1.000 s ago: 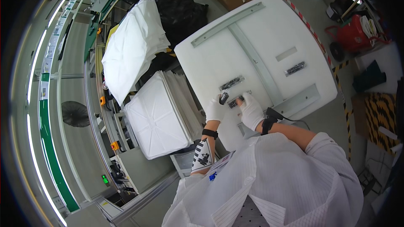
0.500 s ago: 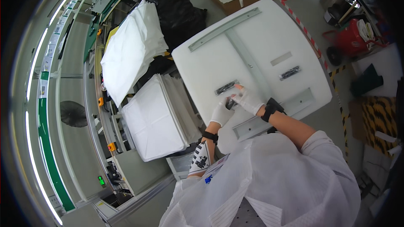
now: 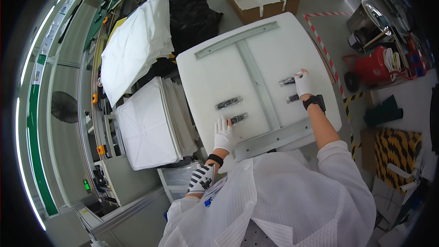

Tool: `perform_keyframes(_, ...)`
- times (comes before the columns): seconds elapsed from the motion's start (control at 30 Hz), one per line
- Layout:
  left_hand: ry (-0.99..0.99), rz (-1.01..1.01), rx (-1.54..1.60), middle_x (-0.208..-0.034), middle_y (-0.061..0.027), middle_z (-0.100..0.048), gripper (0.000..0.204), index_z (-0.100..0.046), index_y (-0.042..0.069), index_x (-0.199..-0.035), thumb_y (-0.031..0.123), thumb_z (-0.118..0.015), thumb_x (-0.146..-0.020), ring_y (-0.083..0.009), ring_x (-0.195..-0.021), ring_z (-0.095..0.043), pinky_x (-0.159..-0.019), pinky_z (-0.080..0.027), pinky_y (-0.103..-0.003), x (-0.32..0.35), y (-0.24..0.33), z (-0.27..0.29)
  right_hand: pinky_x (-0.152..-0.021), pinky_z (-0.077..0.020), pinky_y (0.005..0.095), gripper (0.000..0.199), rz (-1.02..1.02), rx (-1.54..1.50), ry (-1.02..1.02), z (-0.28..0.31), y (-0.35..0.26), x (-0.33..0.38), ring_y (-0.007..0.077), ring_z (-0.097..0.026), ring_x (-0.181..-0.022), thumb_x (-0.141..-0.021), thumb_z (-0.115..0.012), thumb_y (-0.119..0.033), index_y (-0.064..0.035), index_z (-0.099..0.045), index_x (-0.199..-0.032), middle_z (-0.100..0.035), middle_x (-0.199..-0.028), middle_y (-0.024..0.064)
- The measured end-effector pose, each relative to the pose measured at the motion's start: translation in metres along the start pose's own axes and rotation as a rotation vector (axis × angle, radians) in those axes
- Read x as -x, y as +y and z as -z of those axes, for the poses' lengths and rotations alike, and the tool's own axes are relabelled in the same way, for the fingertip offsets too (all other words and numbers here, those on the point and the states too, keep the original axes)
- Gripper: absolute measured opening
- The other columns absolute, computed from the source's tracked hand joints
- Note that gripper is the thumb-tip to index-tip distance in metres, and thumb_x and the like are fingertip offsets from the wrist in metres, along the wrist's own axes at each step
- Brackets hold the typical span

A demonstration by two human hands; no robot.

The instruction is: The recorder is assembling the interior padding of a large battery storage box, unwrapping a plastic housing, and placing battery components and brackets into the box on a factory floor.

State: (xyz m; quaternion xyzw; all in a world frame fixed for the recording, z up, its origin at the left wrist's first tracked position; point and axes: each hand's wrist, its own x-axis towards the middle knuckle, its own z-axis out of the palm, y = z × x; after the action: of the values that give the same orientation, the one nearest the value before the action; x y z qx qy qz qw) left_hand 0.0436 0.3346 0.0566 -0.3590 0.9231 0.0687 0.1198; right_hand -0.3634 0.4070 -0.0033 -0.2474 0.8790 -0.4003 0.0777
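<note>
A large white foam panel point(image 3: 215, 71) with grey metal rails point(image 3: 256, 78) lies before me. Several black parts in clear plastic wrapping rest on it. Two are on the left: an upper packet point(image 3: 228, 102) and a lower packet point(image 3: 238, 118). On the right, an upper packet point(image 3: 287, 81) sits above another packet point(image 3: 292, 98). My left hand point(image 3: 224, 136), in a white glove with bare fingertips, lies flat with its thumb at the lower left packet's end. My right hand point(image 3: 303, 84), gloved alike, has its fingers bent together over the upper right packet's end.
Stacked white foam sheets or bags point(image 3: 148, 126) stand at left, below a white draped sheet point(image 3: 137, 45). A black bag point(image 3: 194, 18) and an open cardboard box point(image 3: 256, 11) lie beyond. A red machine point(image 3: 372, 66) stands at right, past striped floor tape point(image 3: 327, 55).
My hands have moved apart from the panel's middle, the left toward its near left side, the right to its right side. More wrapped black packets now show on the panel.
</note>
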Motion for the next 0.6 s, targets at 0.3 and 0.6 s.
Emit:
perform_keyframes(0.3,-0.114,0.086,-0.041,-0.148,-0.0275,-0.016,0.096,-0.026,-0.005,-0.141,0.056,-0.059,-0.076,-0.0401,-0.140,-0.008,-0.114,-0.004,-0.047,-0.008,0.020,0.010,-0.110,-0.0213,0.0494,0.071,0.275,0.828,-0.067,-0.001,-0.045,0.041,0.0371,-0.026,-0.134,-0.084,-0.057,-0.046,-0.0028,-0.040,-0.137,-0.030,-0.145,0.0205)
perform_keyframes(0.6,-0.190,0.136,-0.061,-0.149,-0.0275,-0.014,0.103,-0.022,-0.006,-0.142,0.061,-0.058,-0.073,-0.0406,-0.140,-0.006,-0.113,-0.002,-0.049,-0.012,0.034,0.018,-0.113,-0.0130,0.0506,0.079,0.441,0.834,-0.228,0.000,-0.046,0.028,0.0402,-0.019,-0.137,-0.084,-0.054,-0.049,-0.0025,-0.030,-0.142,-0.024,-0.147,0.0236)
